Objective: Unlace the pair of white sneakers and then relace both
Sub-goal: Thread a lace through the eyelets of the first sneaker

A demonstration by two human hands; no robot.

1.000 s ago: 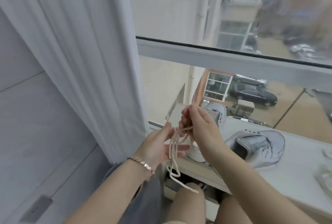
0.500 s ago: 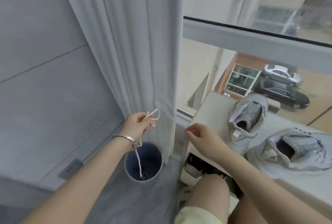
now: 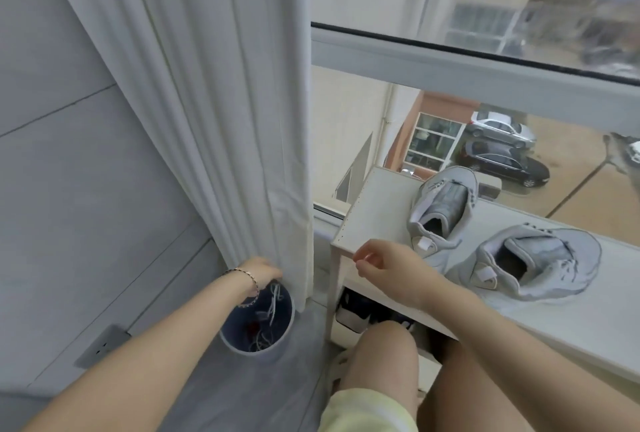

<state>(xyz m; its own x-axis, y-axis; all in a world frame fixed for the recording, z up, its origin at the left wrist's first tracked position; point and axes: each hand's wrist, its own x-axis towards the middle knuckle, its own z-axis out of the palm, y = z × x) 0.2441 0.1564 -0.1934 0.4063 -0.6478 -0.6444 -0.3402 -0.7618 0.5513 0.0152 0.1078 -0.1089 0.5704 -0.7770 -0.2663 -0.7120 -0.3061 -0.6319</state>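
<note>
Two white sneakers stand without laces on a white shelf top (image 3: 377, 210): the left sneaker (image 3: 441, 210) farther back, the right sneaker (image 3: 533, 263) nearer. My left hand (image 3: 263, 270) hangs over the rim of a round bin (image 3: 258, 322) on the floor by the curtain. A white lace (image 3: 272, 303) lies in the bin, one strand reaching up to my fingers. Those fingers are hidden, so I cannot tell whether they hold it. My right hand (image 3: 381, 260) hovers over the shelf's near left corner, fingers loosely curled, holding nothing.
A white curtain (image 3: 214, 102) hangs just behind the bin, touching my left hand. The window (image 3: 485, 68) runs behind the shelf. Dark shoes (image 3: 353, 314) sit under the shelf top. My knees (image 3: 384, 355) are below. A wall socket (image 3: 100, 345) is at lower left.
My left hand carried the lace away from the sneakers, left and down to the bin, and the lace now lies inside it. My right hand let go of the lace and hovers over the shelf corner.
</note>
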